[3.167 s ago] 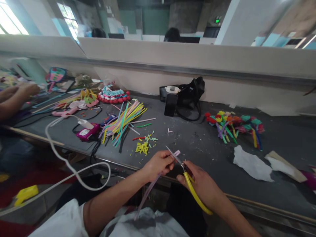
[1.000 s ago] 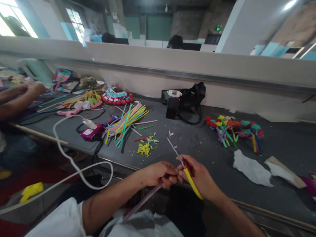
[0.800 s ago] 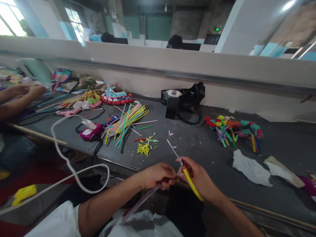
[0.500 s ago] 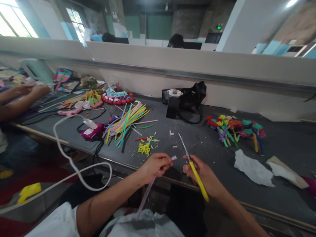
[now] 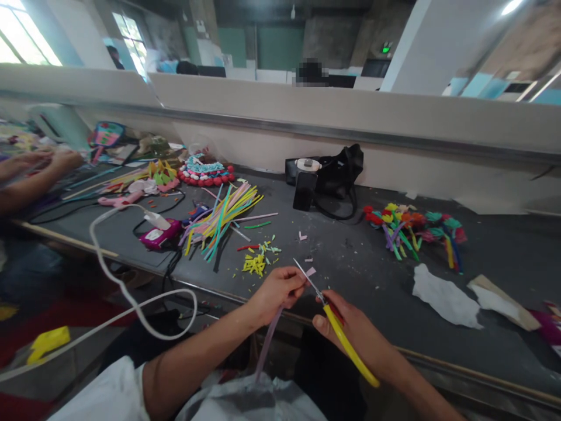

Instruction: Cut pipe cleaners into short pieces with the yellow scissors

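Observation:
My left hand (image 5: 283, 290) pinches a pale pink pipe cleaner (image 5: 268, 339); a short end pokes out past the fingertips, and the long part hangs down toward my lap. Yellow-handled scissors (image 5: 344, 339) are in my right hand (image 5: 350, 321), their blades pointing up and left across the pipe cleaner's short end. Whether the blades touch it I cannot tell. Beyond my left hand lie small yellow cut pieces (image 5: 254, 264) and pale green bits. A few pink snippets (image 5: 302, 236) rest farther back on the dark table (image 5: 346, 257).
A bundle of coloured pipe cleaners (image 5: 228, 213) lies left of centre, near a magenta power strip (image 5: 160, 235) with a white cable. A black bag (image 5: 344, 175) and phone (image 5: 304, 190) stand at the back. Fuzzy flowers (image 5: 414, 225) lie right. A co-worker's hands (image 5: 56, 161) are far left.
My right hand has brought the scissors left and a little down, so the blades now reach the pink end at my left fingertips. My left hand still grips the pipe cleaner.

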Tool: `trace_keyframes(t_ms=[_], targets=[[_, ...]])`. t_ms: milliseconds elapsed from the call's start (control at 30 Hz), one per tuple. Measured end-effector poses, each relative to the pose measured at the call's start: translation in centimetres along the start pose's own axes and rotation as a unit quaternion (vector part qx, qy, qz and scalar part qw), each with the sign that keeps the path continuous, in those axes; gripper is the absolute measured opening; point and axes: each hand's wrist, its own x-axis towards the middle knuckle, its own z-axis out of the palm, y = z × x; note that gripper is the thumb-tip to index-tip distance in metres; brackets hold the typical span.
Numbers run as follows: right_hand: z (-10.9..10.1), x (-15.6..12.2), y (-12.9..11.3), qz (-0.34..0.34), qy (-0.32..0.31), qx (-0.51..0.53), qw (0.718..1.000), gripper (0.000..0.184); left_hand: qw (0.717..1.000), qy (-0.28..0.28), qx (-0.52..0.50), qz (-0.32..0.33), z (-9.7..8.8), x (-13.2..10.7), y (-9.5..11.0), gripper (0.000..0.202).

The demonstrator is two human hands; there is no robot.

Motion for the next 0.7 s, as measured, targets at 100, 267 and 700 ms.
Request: trace_keyframes(t_ms=[100, 267, 700], targets=[[0.1, 0.1, 0.4, 0.001, 0.002, -0.004, 1.000, 0.043, 1.000, -0.015, 0.009, -0.016, -0.2, 0.2, -0.2, 0.031], [-0.4, 0.3, 0.5, -0.025, -0.005, 0.016, 1.000, 0.035, 0.999, -0.029, 0.004, -0.031, -0.9, 0.8, -0.4, 0.032], [-1.1, 1.7, 0.1, -0.012, -0.006, 0.055, 0.998, 0.030, 0.997, -0.040, 0.050, -0.035, -1.6, 2.3, -0.8, 0.040]])
